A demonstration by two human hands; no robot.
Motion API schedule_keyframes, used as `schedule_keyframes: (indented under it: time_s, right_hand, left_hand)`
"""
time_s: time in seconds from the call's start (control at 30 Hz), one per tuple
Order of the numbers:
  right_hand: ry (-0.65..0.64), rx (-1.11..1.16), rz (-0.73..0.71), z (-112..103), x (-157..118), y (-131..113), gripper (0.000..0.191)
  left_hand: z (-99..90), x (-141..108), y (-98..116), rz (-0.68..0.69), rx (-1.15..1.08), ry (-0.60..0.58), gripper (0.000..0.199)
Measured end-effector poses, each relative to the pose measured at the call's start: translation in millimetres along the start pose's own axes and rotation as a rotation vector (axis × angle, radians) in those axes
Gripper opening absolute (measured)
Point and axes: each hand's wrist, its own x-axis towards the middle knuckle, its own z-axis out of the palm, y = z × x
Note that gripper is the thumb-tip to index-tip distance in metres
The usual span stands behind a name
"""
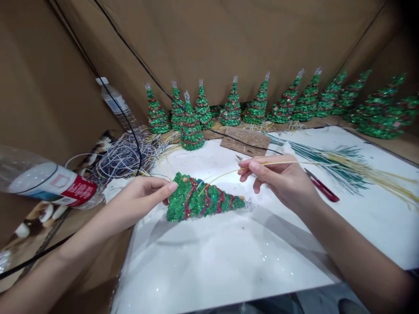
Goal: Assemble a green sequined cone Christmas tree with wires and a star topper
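My left hand (153,190) grips a small green Christmas tree (199,200) by its wide base, thumb on top. The tree lies tilted on its side above the white board, its clear tip pointing right. Red glittery garland winds around it. My right hand (271,172) pinches a thin yellow wire (225,174) between thumb and fingertips. One end of the wire bends down to the tree's side; the other runs off to the right past my hand. A pointed metal tip (240,158) shows just left of my right hand; what it belongs to is hidden.
Several finished-looking trees (234,104) stand along the back. Green and yellow wires (340,168) lie at right near a red-handled tool (322,185). A brown cardboard piece (245,141), tangled wires (121,157) and two bottles (81,189) are around. A black cable (153,76) hangs across.
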Motion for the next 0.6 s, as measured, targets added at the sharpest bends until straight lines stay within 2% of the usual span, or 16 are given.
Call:
schedule_keyframes:
  time_s: [0.23, 0.43, 0.6]
  right_hand:
    - [0.042, -0.038, 0.008, -6.1, 2.0, 7.0, 0.012]
    - [0.023, -0.077, -0.084, 0.2, -1.3, 3.3, 0.01]
    - [-0.077, -0.276, -0.242, -0.8, -4.2, -7.1, 0.013]
  left_hand:
    - [-1.2, 8.2, -7.8, -0.09, -0.22, -0.144, 0.029]
    - [-5.5, 7.1, -14.1, -0.109, -0.155, -0.17, 0.028]
    - [-7.6, 5.2, -15.3, -0.049, -0.121, -0.181, 0.027]
